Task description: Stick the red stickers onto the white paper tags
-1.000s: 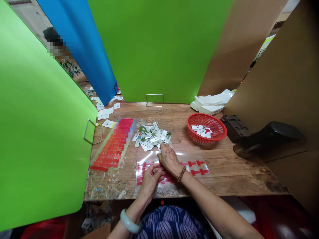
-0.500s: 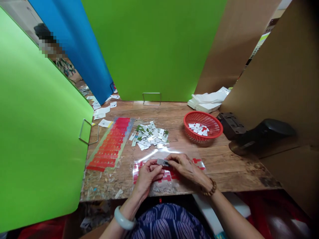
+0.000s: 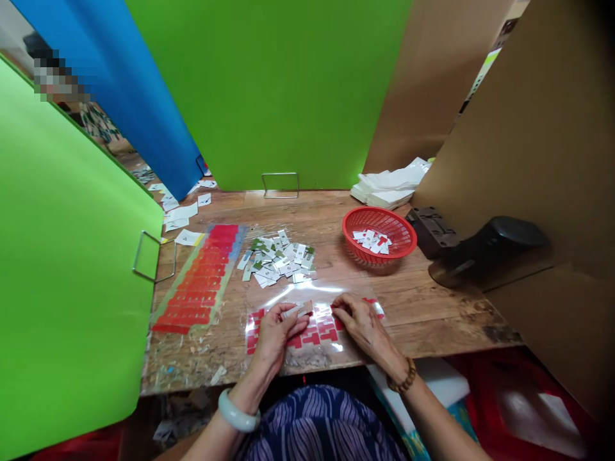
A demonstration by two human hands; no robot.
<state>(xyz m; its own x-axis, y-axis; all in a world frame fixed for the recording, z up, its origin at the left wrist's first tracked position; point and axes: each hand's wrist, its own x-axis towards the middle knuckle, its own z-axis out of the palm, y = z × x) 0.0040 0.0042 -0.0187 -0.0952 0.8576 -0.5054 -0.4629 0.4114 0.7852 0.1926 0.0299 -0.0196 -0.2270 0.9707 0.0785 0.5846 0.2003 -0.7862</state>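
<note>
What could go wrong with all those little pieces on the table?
The small flat piece is held near the tips of the left hand, so it might slip and drop. The right hand is at the red shapes on the clear sheet, and a tug there could perhaps wrinkle the sheet. The pile of loose pieces lies just beyond the sheet, so a bump might scatter it.

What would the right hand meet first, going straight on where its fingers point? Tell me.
Straight on to the left, the right hand would probably meet the small flat piece in the left hand, though depth is unclear: the clear sheet with red shapes underneath may come first.
</note>
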